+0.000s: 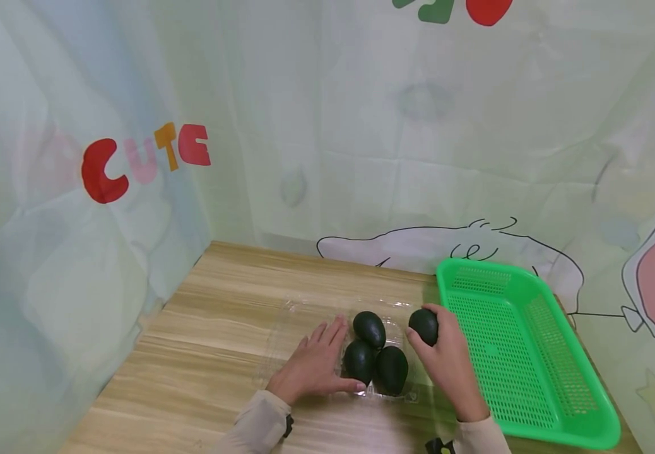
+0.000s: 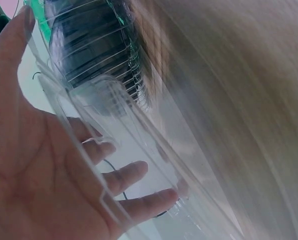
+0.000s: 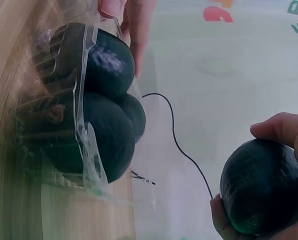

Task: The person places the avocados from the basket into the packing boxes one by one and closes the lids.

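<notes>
Three dark green avocados (image 1: 391, 371) sit together in a clear plastic clamshell box (image 1: 397, 325) on the table. My right hand (image 1: 449, 353) holds another avocado (image 1: 423, 326) between thumb and fingers, just right of the box and near the green basket. In the right wrist view, this avocado (image 3: 261, 187) is apart from the box. At the box's left side rests my left hand (image 1: 317, 362), fingers extended and thumb along the front edge. The left wrist view shows its fingers (image 2: 139, 207) spread behind the clear plastic. The transparent lid (image 1: 290, 310) lies folded out to the left, partly under that hand.
A green perforated plastic basket (image 1: 580, 353) stands at the right of the wood-grain table (image 1: 191, 353), with no fruit inside. Printed cloth (image 1: 327, 126) hangs along the table's back and left edges.
</notes>
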Demonstrator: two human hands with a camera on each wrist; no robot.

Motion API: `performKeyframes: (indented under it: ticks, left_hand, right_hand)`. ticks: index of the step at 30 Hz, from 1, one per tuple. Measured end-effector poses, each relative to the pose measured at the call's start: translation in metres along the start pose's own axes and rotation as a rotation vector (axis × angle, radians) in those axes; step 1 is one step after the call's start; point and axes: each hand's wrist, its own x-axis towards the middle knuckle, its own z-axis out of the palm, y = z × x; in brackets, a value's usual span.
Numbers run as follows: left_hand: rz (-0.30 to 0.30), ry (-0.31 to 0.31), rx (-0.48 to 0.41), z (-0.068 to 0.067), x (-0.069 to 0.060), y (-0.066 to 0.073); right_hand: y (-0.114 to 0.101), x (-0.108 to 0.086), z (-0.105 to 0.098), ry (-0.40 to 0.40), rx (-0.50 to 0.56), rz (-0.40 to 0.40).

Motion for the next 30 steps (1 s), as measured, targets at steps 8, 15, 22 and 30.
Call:
performKeyframes:
  ticks: [8, 15, 22, 30]
  left_hand:
    - [-0.006, -0.007, 0.0, 0.0, 0.002, 0.001]
    - [-0.007, -0.011, 0.017, 0.001, 0.003, -0.001]
    - [0.003, -0.01, 0.007, -0.001, 0.002, 0.0]
    - [-0.003, -0.018, 0.005, 0.0, 0.003, 0.0]
  right_hand:
    - [-0.002, 0.011, 0.009, -0.042, 0.0, 0.019]
    - [-0.008, 0.022, 0.012, -0.09, -0.036, 0.038]
    - [-0.012, 0.038, 0.018, -0.118, -0.08, 0.042]
    - [-0.013, 0.056, 0.024, -0.163, -0.142, 0.047]
